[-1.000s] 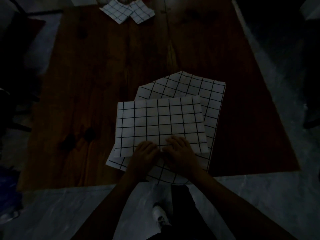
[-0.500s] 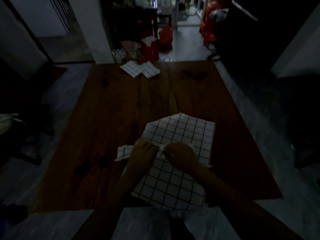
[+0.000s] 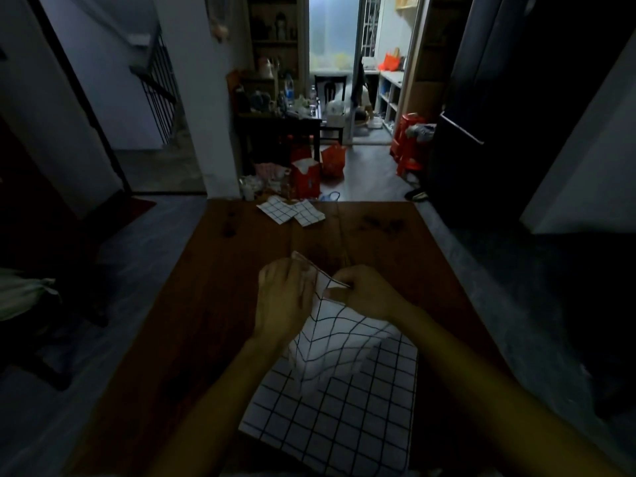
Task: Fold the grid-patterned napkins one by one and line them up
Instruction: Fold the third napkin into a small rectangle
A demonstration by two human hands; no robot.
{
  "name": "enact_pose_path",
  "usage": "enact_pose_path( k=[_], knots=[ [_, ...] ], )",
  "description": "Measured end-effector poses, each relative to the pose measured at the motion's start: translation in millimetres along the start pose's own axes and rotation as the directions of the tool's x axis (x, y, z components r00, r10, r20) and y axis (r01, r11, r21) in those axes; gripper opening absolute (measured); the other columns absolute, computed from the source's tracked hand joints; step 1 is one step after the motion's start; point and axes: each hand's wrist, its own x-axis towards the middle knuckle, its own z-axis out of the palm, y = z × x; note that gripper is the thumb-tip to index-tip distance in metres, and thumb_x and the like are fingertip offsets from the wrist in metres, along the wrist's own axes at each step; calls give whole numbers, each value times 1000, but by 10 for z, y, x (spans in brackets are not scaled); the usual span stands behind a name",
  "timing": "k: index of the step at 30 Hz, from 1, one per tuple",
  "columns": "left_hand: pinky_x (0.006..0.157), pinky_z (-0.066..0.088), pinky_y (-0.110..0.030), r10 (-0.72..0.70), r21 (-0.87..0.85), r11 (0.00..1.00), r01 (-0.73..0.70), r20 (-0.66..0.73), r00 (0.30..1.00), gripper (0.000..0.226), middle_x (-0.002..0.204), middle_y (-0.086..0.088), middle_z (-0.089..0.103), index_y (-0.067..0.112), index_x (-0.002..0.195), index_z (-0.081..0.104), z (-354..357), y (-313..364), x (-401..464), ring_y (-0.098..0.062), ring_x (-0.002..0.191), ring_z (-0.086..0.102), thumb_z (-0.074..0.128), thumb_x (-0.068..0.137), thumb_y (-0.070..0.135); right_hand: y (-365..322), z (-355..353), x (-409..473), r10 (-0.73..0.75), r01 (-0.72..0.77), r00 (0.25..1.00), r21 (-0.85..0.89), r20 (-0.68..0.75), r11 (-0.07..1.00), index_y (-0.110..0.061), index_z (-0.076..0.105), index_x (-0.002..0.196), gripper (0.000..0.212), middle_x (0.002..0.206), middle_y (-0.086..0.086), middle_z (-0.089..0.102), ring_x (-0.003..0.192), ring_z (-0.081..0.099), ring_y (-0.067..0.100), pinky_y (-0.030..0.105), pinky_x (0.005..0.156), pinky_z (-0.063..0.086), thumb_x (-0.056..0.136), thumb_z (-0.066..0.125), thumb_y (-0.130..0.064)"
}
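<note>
Wooden table [image 3: 213,304]: two folded napkins [image 3: 290,211]; both hands [image 3: 285,297] [image 3: 366,290] pinch one lifted napkin [image 3: 330,342].

On the table [image 3: 213,304], near its front edge, lies a flat napkin [image 3: 330,418]. Above it, the lifted napkin [image 3: 330,342] hangs between the two hands, the left hand [image 3: 285,301] just left of the right hand [image 3: 364,290], both over the table's middle. At the far edge two folded napkins sit side by side, touching: one [image 3: 277,210] left, the other [image 3: 309,212] right. Behind the table stands a carton [image 3: 304,179] on the floor.
</note>
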Motion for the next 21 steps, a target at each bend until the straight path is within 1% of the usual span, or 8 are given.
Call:
enact_pose_path(
  k=[3,6,8,11,13,16,18,21],
  knots=[
    [80,34,-25,-9,-192,981,10,7,1000,28,88,-1,64,12,93,63,-60,83,-71,-15,83,57,39,94,28,-98,-18,10,-62,63,995,5,-83,998,-1,58,62,36,57,13,51,55,46,12,27,56,40,91,61,-20],
    [74,44,-31,-39,-344,938,44,20,999,27,85,3,65,13,96,65,-69,155,-147,-11,77,58,44,96,29,-102,15,-1,-96,104,987,57,-128,993,2,67,80,30,78,19,64,73,61,22,35,71,49,94,57,-23],
    [69,46,-24,-70,-415,908,62,-4,998,19,84,3,67,12,96,67,-82,185,-164,-6,74,58,51,95,22,-82,62,-15,-95,105,984,60,-153,993,-10,71,86,17,92,7,68,90,62,17,25,79,49,91,61,-22],
    [66,43,-12,-73,-423,905,49,-42,996,16,84,0,69,8,94,69,-121,206,-169,-4,74,57,53,92,8,-98,99,-66,-106,130,955,72,-278,989,-17,68,87,3,95,-3,63,92,56,5,11,79,41,87,67,-20],
    [63,44,-17,-64,-419,907,45,-33,997,17,81,0,68,8,92,68,-141,208,-165,-6,73,58,52,92,8,-106,91,-93,-140,178,923,76,-359,981,-16,65,93,7,97,-9,59,93,55,2,11,81,41,86,68,-17],
    [62,45,-21,-69,-418,907,56,-17,997,17,79,1,68,9,89,67,-152,202,-158,-7,70,58,51,93,9,-133,58,-86,-117,150,948,92,-297,984,-16,59,118,30,117,-7,55,109,51,2,4,86,39,89,64,-22],
    [59,45,-24,-79,-410,910,69,-7,997,18,75,1,66,8,87,66,-142,201,-160,-9,66,58,50,94,11,-146,44,-48,-176,175,953,-28,-246,984,-15,64,112,23,108,-9,58,100,51,-5,1,82,37,90,62,-22],
    [55,41,-18,-111,-408,908,101,0,994,18,70,4,64,11,87,64,-150,208,-167,-8,60,55,49,95,14,-193,51,-6,-203,205,954,-14,-221,979,-10,66,93,8,89,-7,62,82,56,-5,6,76,42,91,60,-15]
  ],
)
